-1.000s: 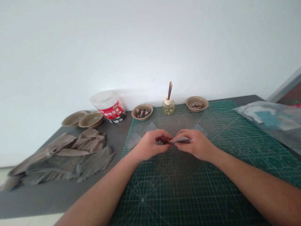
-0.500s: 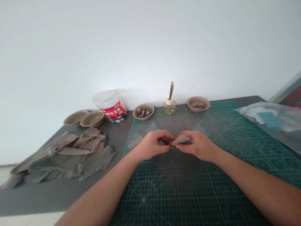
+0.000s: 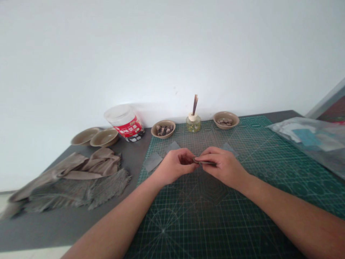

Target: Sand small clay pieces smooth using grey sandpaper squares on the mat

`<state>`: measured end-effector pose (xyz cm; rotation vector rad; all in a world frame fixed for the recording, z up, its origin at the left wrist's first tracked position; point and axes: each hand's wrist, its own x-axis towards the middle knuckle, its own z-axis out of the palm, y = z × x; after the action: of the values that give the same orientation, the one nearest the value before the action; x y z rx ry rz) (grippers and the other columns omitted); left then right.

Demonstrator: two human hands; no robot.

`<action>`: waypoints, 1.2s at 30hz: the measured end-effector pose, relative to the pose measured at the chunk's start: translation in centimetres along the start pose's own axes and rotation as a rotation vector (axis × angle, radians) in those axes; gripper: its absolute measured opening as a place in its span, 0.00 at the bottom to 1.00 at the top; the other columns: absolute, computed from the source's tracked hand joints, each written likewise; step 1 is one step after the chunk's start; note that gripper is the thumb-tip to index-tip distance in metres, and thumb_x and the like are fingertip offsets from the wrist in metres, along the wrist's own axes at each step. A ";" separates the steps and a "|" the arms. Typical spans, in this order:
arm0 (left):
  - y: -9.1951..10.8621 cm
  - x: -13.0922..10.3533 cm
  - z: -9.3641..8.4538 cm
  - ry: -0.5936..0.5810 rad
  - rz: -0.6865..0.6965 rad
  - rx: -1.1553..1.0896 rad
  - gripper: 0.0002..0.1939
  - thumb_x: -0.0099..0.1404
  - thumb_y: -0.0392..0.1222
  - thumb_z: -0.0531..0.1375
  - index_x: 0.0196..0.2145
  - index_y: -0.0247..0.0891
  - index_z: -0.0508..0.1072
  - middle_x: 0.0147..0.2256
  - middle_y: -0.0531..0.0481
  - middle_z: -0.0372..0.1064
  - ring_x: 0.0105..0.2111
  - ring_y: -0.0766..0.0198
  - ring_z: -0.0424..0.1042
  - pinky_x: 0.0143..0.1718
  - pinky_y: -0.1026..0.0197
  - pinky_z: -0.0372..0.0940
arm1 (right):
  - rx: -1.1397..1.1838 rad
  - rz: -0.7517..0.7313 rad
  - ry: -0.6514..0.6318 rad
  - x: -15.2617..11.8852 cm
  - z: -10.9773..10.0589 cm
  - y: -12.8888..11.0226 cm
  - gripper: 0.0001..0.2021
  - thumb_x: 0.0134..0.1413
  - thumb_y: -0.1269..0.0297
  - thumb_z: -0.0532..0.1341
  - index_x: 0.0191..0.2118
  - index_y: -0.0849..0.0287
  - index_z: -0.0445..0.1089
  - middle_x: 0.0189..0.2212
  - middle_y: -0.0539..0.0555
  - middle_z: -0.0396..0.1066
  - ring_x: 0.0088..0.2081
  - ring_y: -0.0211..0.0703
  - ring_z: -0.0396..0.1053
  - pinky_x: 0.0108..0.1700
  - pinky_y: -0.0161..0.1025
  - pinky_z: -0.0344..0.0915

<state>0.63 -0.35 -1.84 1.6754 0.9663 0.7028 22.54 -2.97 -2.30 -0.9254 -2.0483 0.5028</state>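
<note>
Above the cutting mat (image 3: 183, 216), my left hand (image 3: 176, 166) and my right hand (image 3: 225, 165) meet at the fingertips. Between the left thumb and fingers is the edge of a small brown piece (image 3: 194, 160), mostly hidden. Folded in my right fingers is a thin grey sheet (image 3: 208, 162), seen nearly edge-on, its end touching the brown piece. It resembles sandpaper, though the surface is hard to make out. Similar grey squares lie on the mat: one (image 3: 153, 162) left of my left hand, another (image 3: 172, 146) behind it, and a third (image 3: 230, 148) behind my right hand.
Along the wall stand a bowl of dark brown lumps (image 3: 163, 129), a reed diffuser (image 3: 193, 124) and a bowl of flat brown pieces (image 3: 225, 120). To the left are a red-labelled plastic jar (image 3: 128, 126), two bowls (image 3: 104, 138) and a crumpled fringed cloth (image 3: 81, 180). A plastic bag (image 3: 309, 138) lies right.
The grey sheet has turned from showing its face to nearly edge-on, pressed against the brown piece by my right fingers. My left hand has barely moved.
</note>
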 end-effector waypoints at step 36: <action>0.7 0.3 0.7 0.176 0.023 -0.224 0.17 0.54 0.38 0.71 0.40 0.36 0.71 0.35 0.47 0.78 0.33 0.64 0.77 0.35 0.63 0.69 | -0.012 0.092 0.249 0.5 -0.5 -0.7 0.10 0.59 0.71 0.64 0.44 0.52 0.79 0.47 0.53 0.79 0.48 0.46 0.76 0.54 0.44 0.72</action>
<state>1.53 -0.55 -1.38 1.4479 0.9540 0.9508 22.44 -3.05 -1.37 -1.0389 -1.7930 0.4029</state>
